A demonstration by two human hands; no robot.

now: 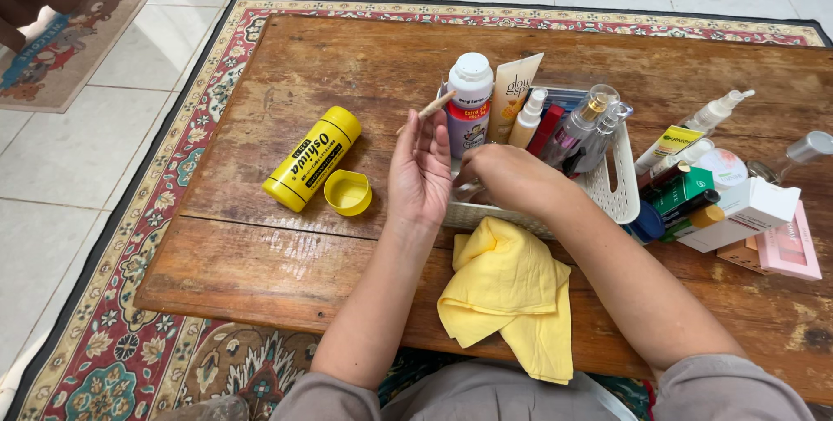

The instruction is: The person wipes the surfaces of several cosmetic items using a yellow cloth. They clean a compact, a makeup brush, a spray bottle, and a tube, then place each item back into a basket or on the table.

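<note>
Worn brown wood makes up the low table (260, 256), which stands on a patterned rug (113, 360). At its middle the left hand (419, 169) pinches a thin wooden stick (431, 108) between fingertips, raised just beside a white basket (620, 187) packed with bottles. The right hand (512, 180) reaches into that basket, fingers curled and hidden, so its grip cannot be told. A yellow cloth (512, 295) lies near the front edge, a yellow tube (311, 159) and its cap (348, 192) to the left.
</note>
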